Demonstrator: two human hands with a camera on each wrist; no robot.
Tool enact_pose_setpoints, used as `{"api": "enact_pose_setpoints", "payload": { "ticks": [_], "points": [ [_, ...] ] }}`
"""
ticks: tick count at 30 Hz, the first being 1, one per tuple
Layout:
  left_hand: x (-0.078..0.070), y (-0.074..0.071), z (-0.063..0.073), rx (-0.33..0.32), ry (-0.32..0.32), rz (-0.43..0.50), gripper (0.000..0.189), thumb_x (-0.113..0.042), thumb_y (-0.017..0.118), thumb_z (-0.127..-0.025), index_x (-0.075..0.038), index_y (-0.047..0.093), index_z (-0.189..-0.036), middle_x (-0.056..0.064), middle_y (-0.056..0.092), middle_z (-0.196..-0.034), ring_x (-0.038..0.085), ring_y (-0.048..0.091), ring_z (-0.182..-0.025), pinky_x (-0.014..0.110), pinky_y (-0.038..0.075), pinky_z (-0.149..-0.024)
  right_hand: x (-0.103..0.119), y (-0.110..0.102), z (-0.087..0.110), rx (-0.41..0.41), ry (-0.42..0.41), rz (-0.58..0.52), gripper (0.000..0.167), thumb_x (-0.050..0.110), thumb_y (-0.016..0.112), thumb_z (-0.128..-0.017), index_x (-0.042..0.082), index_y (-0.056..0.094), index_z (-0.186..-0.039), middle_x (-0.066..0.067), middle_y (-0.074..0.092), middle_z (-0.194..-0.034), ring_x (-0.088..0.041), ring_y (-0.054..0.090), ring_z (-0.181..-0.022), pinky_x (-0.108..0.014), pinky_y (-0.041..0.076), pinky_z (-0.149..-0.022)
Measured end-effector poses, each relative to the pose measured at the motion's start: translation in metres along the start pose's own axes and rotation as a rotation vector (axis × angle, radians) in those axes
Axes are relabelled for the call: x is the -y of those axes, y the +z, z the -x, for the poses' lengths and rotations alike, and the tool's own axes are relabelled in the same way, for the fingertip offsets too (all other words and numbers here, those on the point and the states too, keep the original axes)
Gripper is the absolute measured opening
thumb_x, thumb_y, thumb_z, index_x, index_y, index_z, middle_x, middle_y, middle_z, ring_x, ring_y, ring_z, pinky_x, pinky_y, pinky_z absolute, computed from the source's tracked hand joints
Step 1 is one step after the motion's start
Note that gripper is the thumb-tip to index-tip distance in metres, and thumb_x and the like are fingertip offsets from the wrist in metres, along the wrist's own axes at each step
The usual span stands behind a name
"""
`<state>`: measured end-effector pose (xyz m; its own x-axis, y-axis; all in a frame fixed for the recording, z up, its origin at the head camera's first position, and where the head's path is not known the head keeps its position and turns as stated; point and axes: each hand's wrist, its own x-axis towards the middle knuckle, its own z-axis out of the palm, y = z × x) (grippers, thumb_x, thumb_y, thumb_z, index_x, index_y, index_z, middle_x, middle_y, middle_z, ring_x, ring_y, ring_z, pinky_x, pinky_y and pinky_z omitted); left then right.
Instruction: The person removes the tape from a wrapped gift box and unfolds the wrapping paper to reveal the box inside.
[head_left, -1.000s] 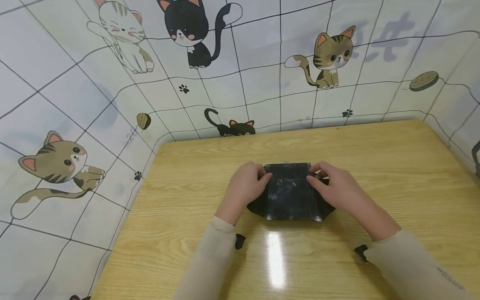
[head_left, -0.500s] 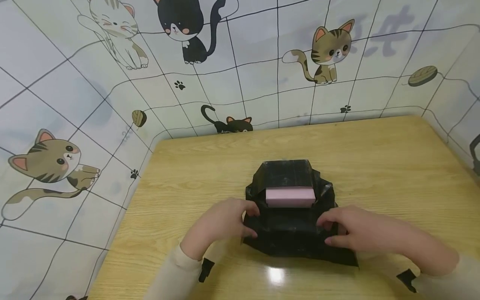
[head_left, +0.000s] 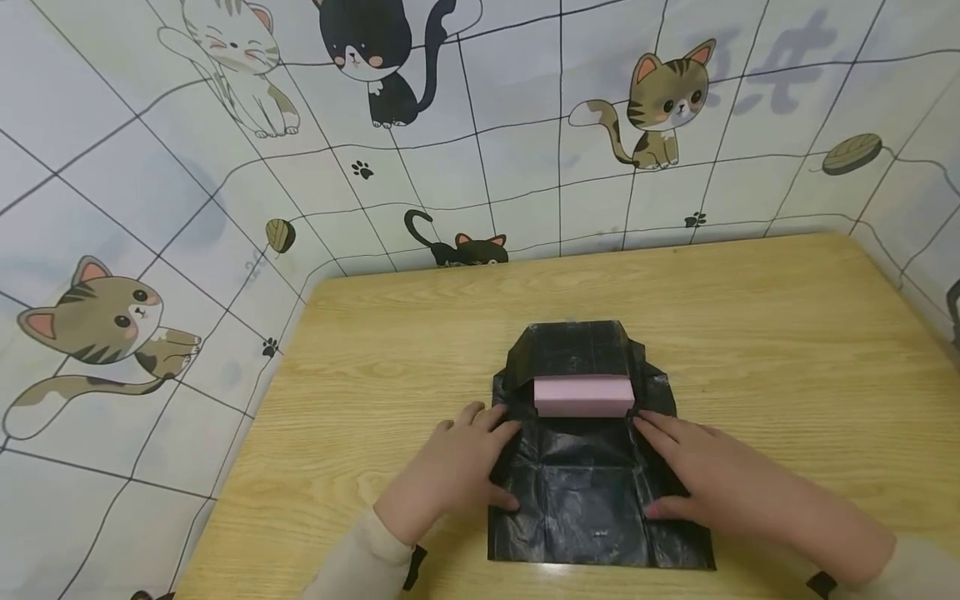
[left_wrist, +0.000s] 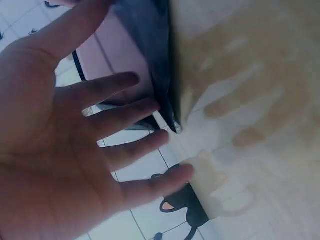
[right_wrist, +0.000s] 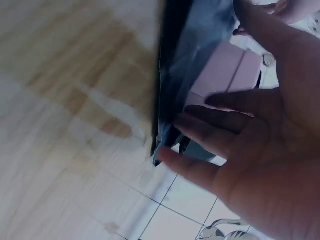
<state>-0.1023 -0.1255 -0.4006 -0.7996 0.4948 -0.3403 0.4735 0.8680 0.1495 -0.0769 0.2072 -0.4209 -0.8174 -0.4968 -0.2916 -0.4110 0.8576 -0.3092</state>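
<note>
A creased black sheet (head_left: 592,508), perhaps paper or plastic, lies on the table with its near part spread flat. Its far part folds over a pink box (head_left: 583,397), whose near side shows. On the sheet's left edge rests my left hand (head_left: 457,467), fingers spread. My right hand (head_left: 738,487) touches the right edge with its fingers extended. In the left wrist view the left hand (left_wrist: 95,135) has straight, parted fingers beside the sheet (left_wrist: 152,45). The right wrist view shows the right hand (right_wrist: 255,135) with extended fingers next to the pink box (right_wrist: 225,75).
The wood-grain table (head_left: 390,358) carries the sheet near its front. Behind and to the left stands a wall covering (head_left: 517,175) printed with cats and grid lines. A dark object (head_left: 954,312) shows at the right edge of the head view.
The hands moved down and apart, and the near flap of the black sheet was unfolded toward me and laid flat. The pink box came into view beneath it.
</note>
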Motion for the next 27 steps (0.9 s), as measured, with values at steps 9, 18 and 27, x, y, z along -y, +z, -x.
{"api": "enact_pose_setpoints", "payload": {
  "ticks": [9,18,27],
  "points": [
    [0.010,-0.022,-0.026,-0.139,-0.018,0.394,0.078,-0.037,0.072,-0.102,-0.013,0.034,-0.167,0.014,0.066,-0.143,0.029,0.069,-0.124,0.046,0.057,-0.102,0.003,-0.021,-0.019,-0.111,0.074,-0.311,0.081,0.062,0.064,-0.101,-0.005,0.058,-0.146,-0.025,0.064,-0.146,-0.046,0.061,-0.135,-0.064,0.053,-0.106],
    [0.020,-0.052,-0.059,-0.271,-0.012,0.673,0.081,-0.022,0.067,-0.105,-0.012,0.020,-0.170,0.006,0.072,-0.115,0.013,0.067,-0.078,0.028,0.052,-0.067,0.011,-0.048,-0.030,-0.316,0.060,-0.289,0.035,0.031,0.069,-0.105,0.002,0.074,-0.124,-0.003,0.080,-0.104,-0.014,0.073,-0.091,-0.044,0.062,-0.080],
    [0.027,-0.073,-0.105,-0.410,-0.025,0.768,0.062,-0.023,0.058,-0.109,-0.016,0.035,-0.166,0.014,0.052,-0.160,0.032,0.059,-0.140,0.050,0.054,-0.110,0.020,-0.080,-0.070,-0.476,-0.032,-0.341,0.035,0.018,0.060,-0.109,0.000,0.068,-0.138,-0.023,0.069,-0.140,-0.041,0.070,-0.126,-0.059,0.057,-0.102]
  ]
}}
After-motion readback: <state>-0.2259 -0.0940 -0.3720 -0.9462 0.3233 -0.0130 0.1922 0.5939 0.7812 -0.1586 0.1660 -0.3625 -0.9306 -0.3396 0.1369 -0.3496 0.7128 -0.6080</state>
